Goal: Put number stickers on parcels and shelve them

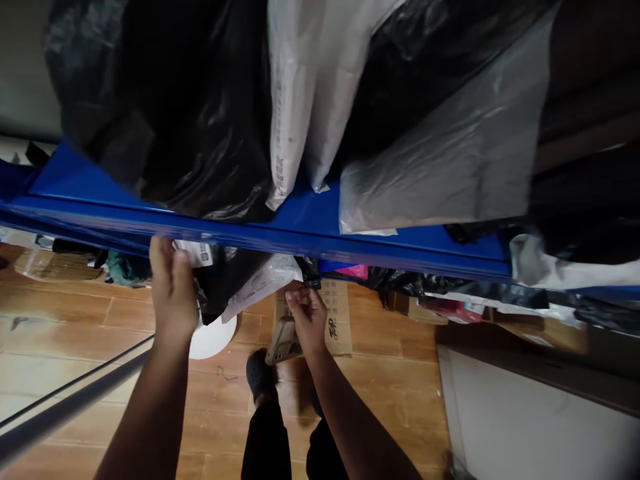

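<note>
My left hand (pixel 173 297) reaches up under the front edge of the blue shelf (pixel 280 243). Its thumb and fingers are around the edge of a black plastic package (pixel 225 273) with a white label (pixel 199 253). Beside that package hangs a whitish plastic bag (pixel 265 283). To its right, my right hand (pixel 309 317) is closed, its fingers curled near the bag's end and a small dark item (pixel 311 275). What those fingers pinch, if anything, is hidden. Just below them is a tan object with holes (pixel 285 341), whose kind I cannot make out.
On the upper shelf lie black bags (pixel 200 120), white packages (pixel 300 100) and a grey plastic bag (pixel 440 167). A cardboard box (pixel 337 320) is on the wooden floor (pixel 390 387) by my feet. A metal pole (pixel 75 400) slants at left; a white panel (pixel 535 413) stands at right.
</note>
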A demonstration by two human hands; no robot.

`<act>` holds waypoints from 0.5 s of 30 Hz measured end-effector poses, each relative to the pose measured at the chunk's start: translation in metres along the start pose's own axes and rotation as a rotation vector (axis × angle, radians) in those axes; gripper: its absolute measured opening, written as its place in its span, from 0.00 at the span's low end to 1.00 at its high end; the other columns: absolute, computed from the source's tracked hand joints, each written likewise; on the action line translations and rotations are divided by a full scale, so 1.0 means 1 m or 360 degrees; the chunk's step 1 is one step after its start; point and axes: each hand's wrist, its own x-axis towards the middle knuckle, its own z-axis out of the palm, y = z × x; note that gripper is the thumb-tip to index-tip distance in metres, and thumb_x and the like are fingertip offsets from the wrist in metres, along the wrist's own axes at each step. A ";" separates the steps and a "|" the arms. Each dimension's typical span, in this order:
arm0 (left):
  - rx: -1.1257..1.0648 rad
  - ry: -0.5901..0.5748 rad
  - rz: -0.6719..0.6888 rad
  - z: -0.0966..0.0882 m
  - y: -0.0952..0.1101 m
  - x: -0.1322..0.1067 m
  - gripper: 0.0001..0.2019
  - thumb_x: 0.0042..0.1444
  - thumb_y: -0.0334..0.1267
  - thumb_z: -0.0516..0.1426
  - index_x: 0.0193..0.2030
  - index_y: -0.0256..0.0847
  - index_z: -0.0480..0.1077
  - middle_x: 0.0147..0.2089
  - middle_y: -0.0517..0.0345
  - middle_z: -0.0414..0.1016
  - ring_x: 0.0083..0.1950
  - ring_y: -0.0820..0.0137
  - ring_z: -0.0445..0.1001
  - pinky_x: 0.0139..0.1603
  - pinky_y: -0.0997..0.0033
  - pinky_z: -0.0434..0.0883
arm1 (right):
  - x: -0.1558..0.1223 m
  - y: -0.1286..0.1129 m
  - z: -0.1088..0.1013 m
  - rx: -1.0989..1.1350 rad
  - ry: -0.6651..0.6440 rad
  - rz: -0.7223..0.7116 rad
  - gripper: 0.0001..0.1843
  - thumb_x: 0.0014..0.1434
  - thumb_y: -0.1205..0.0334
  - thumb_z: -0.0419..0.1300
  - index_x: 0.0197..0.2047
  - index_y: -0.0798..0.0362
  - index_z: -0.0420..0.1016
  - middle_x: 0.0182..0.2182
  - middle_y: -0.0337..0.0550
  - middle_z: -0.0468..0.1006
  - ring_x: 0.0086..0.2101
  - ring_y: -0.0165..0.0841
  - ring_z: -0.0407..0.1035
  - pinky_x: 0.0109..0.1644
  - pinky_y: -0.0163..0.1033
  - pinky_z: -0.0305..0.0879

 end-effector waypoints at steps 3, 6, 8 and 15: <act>0.0312 -0.0173 0.0076 0.004 0.004 -0.009 0.50 0.41 0.50 0.70 0.70 0.51 0.50 0.70 0.49 0.48 0.73 0.46 0.46 0.72 0.44 0.52 | 0.011 0.009 -0.003 -0.0057 -0.0035 0.0143 0.21 0.48 0.42 0.64 0.27 0.52 0.72 0.21 0.38 0.72 0.25 0.34 0.69 0.31 0.38 0.65; 0.0445 -0.0322 0.0214 -0.008 -0.034 -0.003 0.61 0.31 0.45 0.74 0.71 0.48 0.47 0.71 0.47 0.42 0.73 0.43 0.42 0.73 0.43 0.49 | 0.026 -0.005 0.003 -0.0271 -0.0109 0.0067 0.22 0.53 0.44 0.57 0.18 0.51 0.70 0.16 0.41 0.71 0.22 0.36 0.69 0.30 0.40 0.63; 0.0368 -0.0391 0.0319 -0.020 -0.063 0.001 0.59 0.34 0.48 0.73 0.71 0.46 0.47 0.71 0.47 0.42 0.73 0.42 0.43 0.73 0.44 0.47 | 0.034 -0.023 0.006 -0.0448 -0.0076 -0.0146 0.21 0.54 0.48 0.56 0.15 0.50 0.67 0.15 0.41 0.71 0.22 0.36 0.69 0.30 0.40 0.62; 0.0380 -0.0477 0.0305 -0.008 -0.074 0.001 0.61 0.34 0.47 0.73 0.72 0.47 0.42 0.73 0.42 0.39 0.74 0.45 0.43 0.72 0.44 0.49 | 0.049 -0.058 -0.004 -0.0469 0.0147 -0.0205 0.17 0.51 0.51 0.56 0.16 0.49 0.62 0.15 0.38 0.67 0.23 0.36 0.66 0.28 0.38 0.60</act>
